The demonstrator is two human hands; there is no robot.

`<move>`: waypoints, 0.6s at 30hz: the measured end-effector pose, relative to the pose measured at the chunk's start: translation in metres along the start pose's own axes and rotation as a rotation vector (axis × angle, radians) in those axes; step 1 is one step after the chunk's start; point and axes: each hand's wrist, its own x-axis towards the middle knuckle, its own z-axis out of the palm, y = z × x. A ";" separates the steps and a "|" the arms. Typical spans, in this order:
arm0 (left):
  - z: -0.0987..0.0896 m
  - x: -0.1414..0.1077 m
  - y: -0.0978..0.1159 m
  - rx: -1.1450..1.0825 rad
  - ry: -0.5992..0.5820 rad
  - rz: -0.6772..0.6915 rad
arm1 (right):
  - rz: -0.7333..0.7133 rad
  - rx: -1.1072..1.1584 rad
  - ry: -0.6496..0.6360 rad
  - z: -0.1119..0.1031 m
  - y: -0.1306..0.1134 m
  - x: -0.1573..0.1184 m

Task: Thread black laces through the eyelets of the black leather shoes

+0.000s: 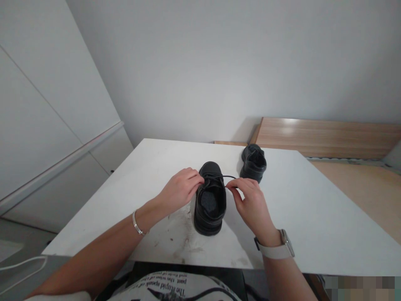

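Note:
A black lace-up shoe [209, 225] stands on the white table with its toe pointing away from me and its opening towards me. My left hand [181, 188] is at the shoe's left side, thumb and fingers closed at the edge by the lacing; what lies between those fingertips is hidden. On the other side, my right hand [249, 200] pinches a black shoelace [229, 176] that runs out from the shoe's eyelets. A second black shoe [254, 163] rests farther back to the right, apart from both hands.
Dirt marks [188, 244] spot the white table [313, 217] near its front edge. Behind it rises a grey wall, with a wooden headboard [319, 136] and a bed-like surface [360, 188] at the right. White cabinets [46, 104] stand on the left; a white cable [28, 263] hangs below.

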 end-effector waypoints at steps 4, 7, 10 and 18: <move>0.000 0.003 0.004 0.009 0.002 0.007 | 0.006 -0.003 0.006 0.001 -0.001 0.002; -0.001 0.005 0.007 0.023 -0.001 0.012 | -0.001 -0.006 0.000 0.002 -0.003 0.005; -0.002 0.007 0.009 0.056 -0.015 0.026 | -0.025 -0.028 -0.007 0.001 -0.006 0.009; -0.002 0.006 0.009 0.095 -0.040 -0.009 | -0.061 -0.114 -0.087 -0.001 -0.009 0.012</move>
